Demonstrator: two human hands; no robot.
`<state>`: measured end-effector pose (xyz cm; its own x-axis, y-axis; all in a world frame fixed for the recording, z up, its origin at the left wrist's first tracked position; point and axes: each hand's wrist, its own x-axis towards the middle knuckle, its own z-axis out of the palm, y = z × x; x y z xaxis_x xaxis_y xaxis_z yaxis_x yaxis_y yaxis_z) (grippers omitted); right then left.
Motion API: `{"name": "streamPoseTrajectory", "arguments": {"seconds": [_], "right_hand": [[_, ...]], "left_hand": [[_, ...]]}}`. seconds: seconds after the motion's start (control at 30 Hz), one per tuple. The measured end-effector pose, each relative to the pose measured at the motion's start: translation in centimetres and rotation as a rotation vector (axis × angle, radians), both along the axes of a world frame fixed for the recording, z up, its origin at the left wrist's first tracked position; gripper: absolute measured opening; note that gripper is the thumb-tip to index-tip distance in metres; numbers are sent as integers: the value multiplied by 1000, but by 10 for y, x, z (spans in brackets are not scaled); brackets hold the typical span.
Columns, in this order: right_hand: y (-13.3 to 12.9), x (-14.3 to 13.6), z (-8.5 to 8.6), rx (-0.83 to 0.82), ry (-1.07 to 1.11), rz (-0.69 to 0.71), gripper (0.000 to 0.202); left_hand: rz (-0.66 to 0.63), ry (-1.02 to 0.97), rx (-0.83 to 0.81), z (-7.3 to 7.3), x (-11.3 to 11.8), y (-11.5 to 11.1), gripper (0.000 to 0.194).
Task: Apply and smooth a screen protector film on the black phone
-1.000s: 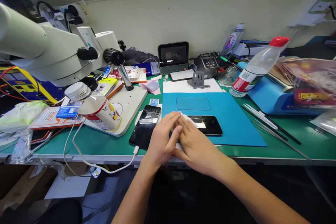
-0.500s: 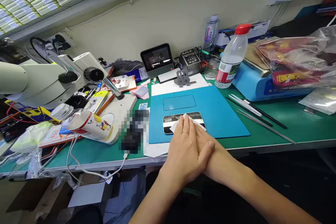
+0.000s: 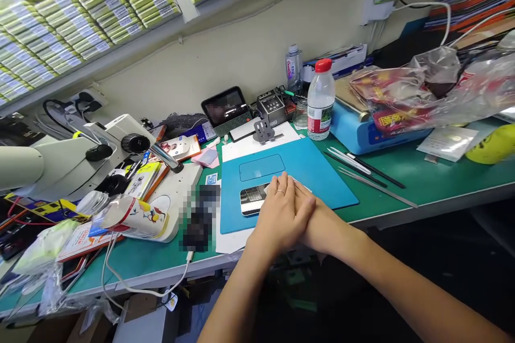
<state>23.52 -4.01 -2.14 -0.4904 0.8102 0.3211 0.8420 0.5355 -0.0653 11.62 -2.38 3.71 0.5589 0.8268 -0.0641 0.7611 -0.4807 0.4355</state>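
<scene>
A glossy smartphone (image 3: 250,202) lies face up on a blue mat (image 3: 317,163), its screen reflecting the surroundings and its right part covered by my hands. My right hand (image 3: 322,225) holds a white cloth (image 3: 302,186) pressed against the glass; only corners of the cloth show. On top of it lies my left hand (image 3: 277,220), fingers stretched out flat, a ring on one of them. The right hand's fingers are largely hidden underneath. Just behind the phone is a dark phone-shaped outline (image 3: 262,167) on the mat.
Tweezers (image 3: 378,187) and thin tools lie right of the mat, by a red-capped bottle (image 3: 321,102) and a blue device (image 3: 354,131) under plastic packaging. At left stand a microscope (image 3: 60,166) and a tilted cup (image 3: 134,217). A pixelated dark object (image 3: 201,217) with a white cable lies nearer.
The camera view has turned, so the bench sits further left in the picture. My stacked hands and the cloth have slid right along the phone, uncovering more of its left part.
</scene>
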Motion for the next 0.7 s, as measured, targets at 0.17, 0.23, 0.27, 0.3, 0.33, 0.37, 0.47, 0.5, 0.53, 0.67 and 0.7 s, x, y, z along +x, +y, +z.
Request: {"name": "streamPoseTrajectory", "arguments": {"seconds": [0.17,0.23,0.27,0.3,0.33,0.37,0.47,0.5,0.53,0.67,0.7], "right_hand": [[11,-23,6,-67,-30,15,91],[14,-38,11,-86,-56,58,90],[15,-47,13,-91,-65,91,89],[17,-55,16,-91,-67,119,86],[17,-63,18,-90,-65,145,84],[18,-71,19,-87,-61,159,82],[18,-85,18,-63,-43,176,82],[18,-87,17,-55,-34,179,83],[17,-87,14,-52,-25,184,83],[5,-78,1,-43,44,186,83],[0,-75,-2,-37,69,176,82]], "left_hand": [[11,-2,50,-3,-23,4,75],[47,-4,61,-4,-37,4,74],[71,-6,64,-4,-45,4,74],[98,-9,64,-5,-54,3,73],[126,-13,62,-6,-62,3,72],[151,-18,59,-6,-70,2,72],[192,-19,50,-6,-86,-1,69],[199,-10,51,-6,-88,-3,69],[205,3,54,-6,-88,-6,68],[218,64,49,-10,-76,-22,69],[215,75,49,-12,-72,-27,68]]}}
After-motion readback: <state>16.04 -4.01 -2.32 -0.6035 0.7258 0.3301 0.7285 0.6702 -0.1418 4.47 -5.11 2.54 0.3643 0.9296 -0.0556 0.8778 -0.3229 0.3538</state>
